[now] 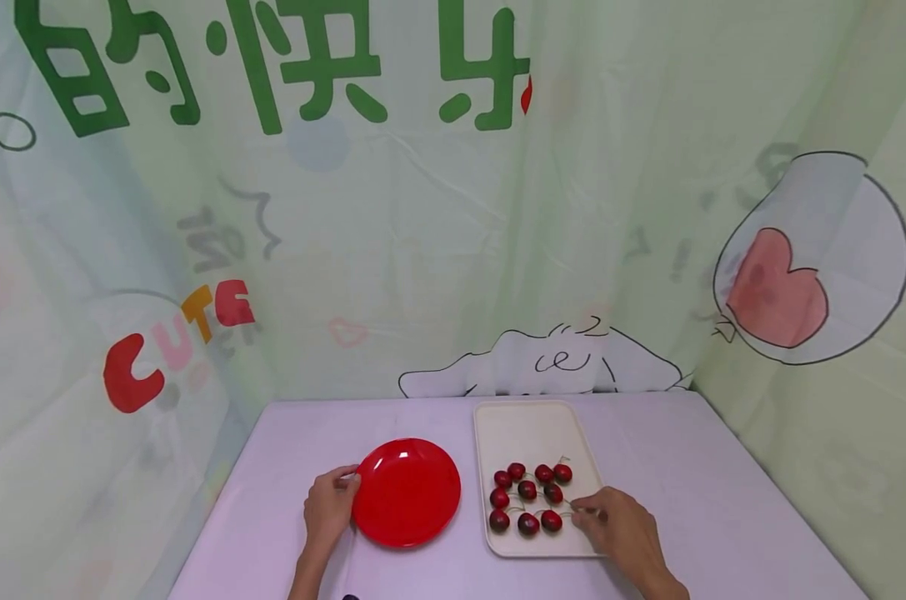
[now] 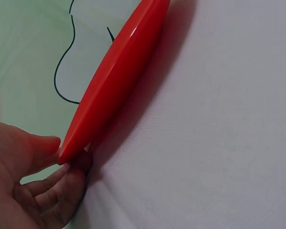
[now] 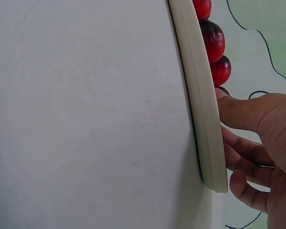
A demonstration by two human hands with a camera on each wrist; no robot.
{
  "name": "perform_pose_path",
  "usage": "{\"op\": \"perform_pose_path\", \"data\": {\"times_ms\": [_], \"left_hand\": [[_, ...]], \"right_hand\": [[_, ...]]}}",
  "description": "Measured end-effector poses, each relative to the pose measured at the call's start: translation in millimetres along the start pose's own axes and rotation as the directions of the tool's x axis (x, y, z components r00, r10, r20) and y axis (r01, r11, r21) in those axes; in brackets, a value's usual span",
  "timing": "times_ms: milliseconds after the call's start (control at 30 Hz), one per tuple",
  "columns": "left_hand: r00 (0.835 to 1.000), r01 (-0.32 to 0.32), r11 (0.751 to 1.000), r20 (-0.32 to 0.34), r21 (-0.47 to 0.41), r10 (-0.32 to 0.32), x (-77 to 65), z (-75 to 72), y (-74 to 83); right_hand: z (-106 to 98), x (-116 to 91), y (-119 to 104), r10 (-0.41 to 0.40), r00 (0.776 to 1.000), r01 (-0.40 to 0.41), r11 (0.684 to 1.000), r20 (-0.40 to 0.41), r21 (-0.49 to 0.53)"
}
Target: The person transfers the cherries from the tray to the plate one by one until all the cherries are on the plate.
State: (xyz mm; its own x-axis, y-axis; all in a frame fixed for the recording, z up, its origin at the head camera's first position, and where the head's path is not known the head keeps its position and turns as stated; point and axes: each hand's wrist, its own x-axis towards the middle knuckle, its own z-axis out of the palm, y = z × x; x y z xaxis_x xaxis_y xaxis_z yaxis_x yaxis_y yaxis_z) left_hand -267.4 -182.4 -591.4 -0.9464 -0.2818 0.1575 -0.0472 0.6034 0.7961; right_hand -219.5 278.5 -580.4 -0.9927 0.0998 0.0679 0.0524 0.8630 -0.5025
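A round red plate (image 1: 407, 493) lies on the left of the table. My left hand (image 1: 328, 507) pinches its left rim, thumb above and fingers below, as the left wrist view shows. To its right, a cream tray (image 1: 529, 426) holds several dark red cherries (image 1: 528, 490) with thin stems. My right hand (image 1: 623, 533) reaches over the tray's right edge, thumb and forefinger together at a cherry stem (image 1: 566, 502). In the right wrist view, the thumb (image 3: 240, 112) is close by the cherries (image 3: 221, 71), and the tray's side (image 3: 207, 114) hides the fingertips.
A pale lilac cloth covers the table (image 1: 437, 575). Behind it hangs a printed curtain (image 1: 453, 250) with green characters and drawings. A small dark object (image 1: 351, 597) shows at the bottom edge of the head view. Plate and tray lie side by side with a narrow gap.
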Motion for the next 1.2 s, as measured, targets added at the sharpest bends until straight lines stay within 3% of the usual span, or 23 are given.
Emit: {"op": "perform_pose_path", "data": {"times_ms": [533,1200], "left_hand": [[0.999,0.005,0.998,-0.037,-0.066,-0.007,-0.5,13.6,-17.3],[0.997,0.01,0.998,-0.076,-0.066,-0.015,-4.2,13.8,-16.3]], "right_hand": [[1,-6,0,-0.024,0.999,0.025,1.0,-0.047,0.009],[-10,-2,-4,0.012,0.999,0.002,0.968,-0.053,0.252]]}}
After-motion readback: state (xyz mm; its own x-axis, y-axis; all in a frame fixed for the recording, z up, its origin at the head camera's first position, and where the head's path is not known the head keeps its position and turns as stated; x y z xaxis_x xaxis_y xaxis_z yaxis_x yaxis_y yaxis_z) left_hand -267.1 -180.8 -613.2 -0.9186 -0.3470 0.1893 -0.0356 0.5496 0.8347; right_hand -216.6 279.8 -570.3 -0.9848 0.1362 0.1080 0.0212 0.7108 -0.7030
